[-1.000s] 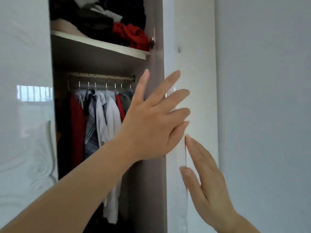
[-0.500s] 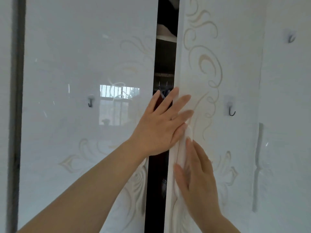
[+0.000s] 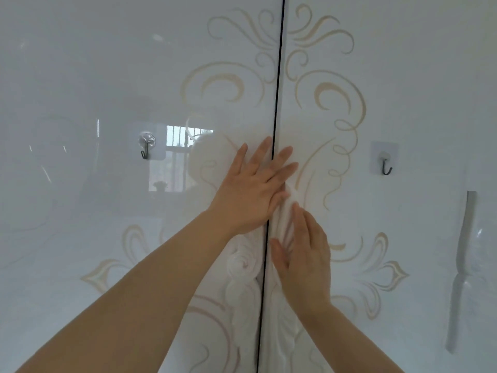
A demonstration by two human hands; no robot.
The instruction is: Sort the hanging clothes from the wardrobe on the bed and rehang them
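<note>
1. Two big doors filled the whole frame: a shiny white left door with gold swirls (image 3: 107, 76) and a shiny white right door with gold swirls (image 3: 408, 76). A thin dark gap (image 3: 277, 90) ran down the middle between them, so the wardrobe looked closed
2. The left hand (image 3: 250, 189) lay flat in the middle of the frame, fingers straight, across the gap and touching both doors. It held nothing
3. The right hand (image 3: 304, 254) lay flat just below it, on the right door beside the gap, and held nothing too
4. The hanging clothes could not be seen. I think they were inside, behind the doors
5. The doors looked hard, stiff and slippery, so flat palms might slide. The bumpy white carving (image 3: 242, 262) by the gap, or the long pale handle (image 3: 462, 265) at the right edge, looked better to grab
6. A small dark hook (image 3: 145, 153) hung at middle left
</note>
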